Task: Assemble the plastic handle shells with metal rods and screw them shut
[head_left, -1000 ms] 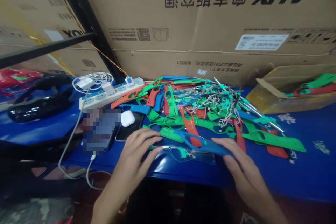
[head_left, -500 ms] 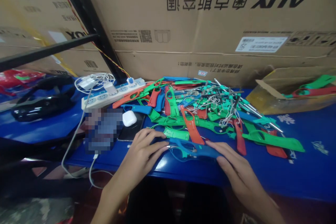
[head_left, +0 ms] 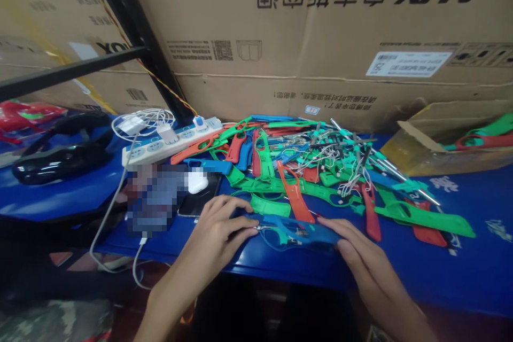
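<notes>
A blue long-nosed lighter (head_left: 306, 232) lies sideways between my hands at the front of the blue table. Its shell shows a trigger loop at the left and small metal and teal parts inside. My left hand (head_left: 220, 230) pinches its thin metal end between thumb and fingers. At the handle end, my right hand (head_left: 360, 251) grips it with thumb in front and fingers behind. Just beyond lie an orange shell half (head_left: 295, 192) and a light green shell piece (head_left: 270, 207). Behind them is a heap of teal lighter inserts (head_left: 332, 155) with white wires and metal tubes.
A white power strip (head_left: 160, 144) with chargers stands at the back left. Nearer are a phone with a blurred screen (head_left: 154, 200) and a white earbud case (head_left: 197, 183). An open carton (head_left: 436, 144) holding green and red shells is at right. Large cardboard boxes (head_left: 320, 43) form the back.
My view has shifted slightly. Both hands keep their hold on the blue lighter, whose open side with the inner parts now faces me a little more.
</notes>
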`<control>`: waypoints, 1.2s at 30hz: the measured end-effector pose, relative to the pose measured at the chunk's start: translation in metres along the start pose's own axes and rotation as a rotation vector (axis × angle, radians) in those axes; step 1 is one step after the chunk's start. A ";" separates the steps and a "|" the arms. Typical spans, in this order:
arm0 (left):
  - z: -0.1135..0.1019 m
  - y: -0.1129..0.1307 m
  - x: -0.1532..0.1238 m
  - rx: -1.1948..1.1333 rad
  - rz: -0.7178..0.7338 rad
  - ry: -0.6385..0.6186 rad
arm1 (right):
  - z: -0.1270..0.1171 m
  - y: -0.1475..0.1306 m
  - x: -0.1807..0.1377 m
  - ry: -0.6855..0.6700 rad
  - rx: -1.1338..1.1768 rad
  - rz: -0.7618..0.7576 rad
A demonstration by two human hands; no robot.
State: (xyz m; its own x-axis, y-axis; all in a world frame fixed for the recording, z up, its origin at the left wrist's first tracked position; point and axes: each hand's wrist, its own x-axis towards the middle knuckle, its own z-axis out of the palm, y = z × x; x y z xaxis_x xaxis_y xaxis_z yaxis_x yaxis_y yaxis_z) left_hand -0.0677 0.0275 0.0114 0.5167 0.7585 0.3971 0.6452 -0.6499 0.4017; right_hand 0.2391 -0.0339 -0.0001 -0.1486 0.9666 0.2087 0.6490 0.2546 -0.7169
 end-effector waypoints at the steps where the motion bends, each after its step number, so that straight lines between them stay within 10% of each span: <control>1: -0.002 0.001 0.000 -0.001 -0.004 -0.017 | 0.000 0.000 0.000 0.015 -0.003 0.007; 11: -0.006 0.012 -0.015 -0.019 0.006 -0.028 | -0.003 -0.004 -0.004 0.366 0.455 0.118; 22: -0.003 0.019 -0.019 -0.020 -0.059 -0.056 | 0.013 -0.013 0.015 -0.121 -0.123 -0.481; 36: -0.001 0.021 -0.021 -0.019 -0.066 -0.059 | 0.030 -0.018 0.028 -0.199 -0.157 -0.445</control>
State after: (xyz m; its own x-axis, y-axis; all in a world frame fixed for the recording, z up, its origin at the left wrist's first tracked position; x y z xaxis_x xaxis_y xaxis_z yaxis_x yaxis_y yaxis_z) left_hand -0.0661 -0.0020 0.0121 0.5058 0.8009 0.3205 0.6686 -0.5987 0.4410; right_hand 0.2005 -0.0109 -0.0015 -0.5658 0.7559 0.3294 0.5921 0.6505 -0.4758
